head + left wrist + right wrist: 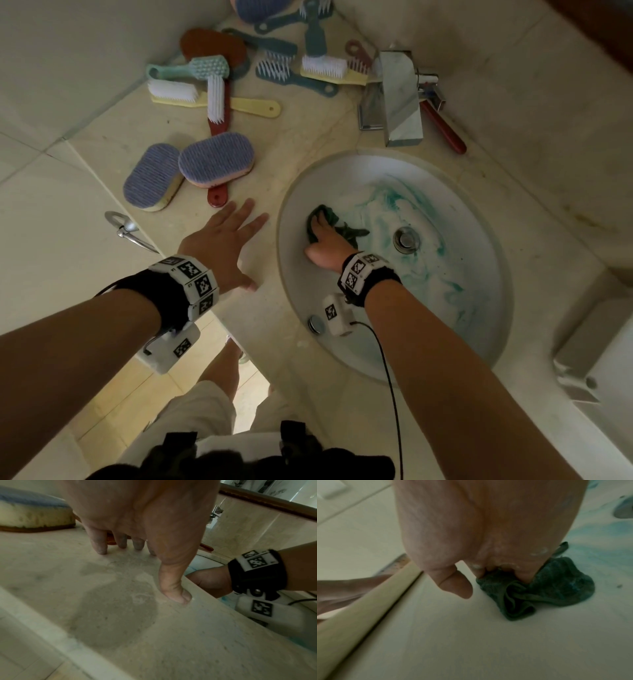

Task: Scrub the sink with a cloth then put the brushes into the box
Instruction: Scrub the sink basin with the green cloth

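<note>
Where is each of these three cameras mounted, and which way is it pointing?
Head: worn on the head, looking down at the white oval sink, both forearms and the brushes.
Left wrist: looks along the left hand, spread on the beige stone counter.
Right wrist: looks along the right hand pressing the dark green cloth in the basin.
Shared: both wrist views show the other arm; the head view shows both hands.

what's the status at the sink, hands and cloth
Left hand flat on counter. Right hand presses cloth on sink wall. Brushes on counter. Nothing in the way.
</note>
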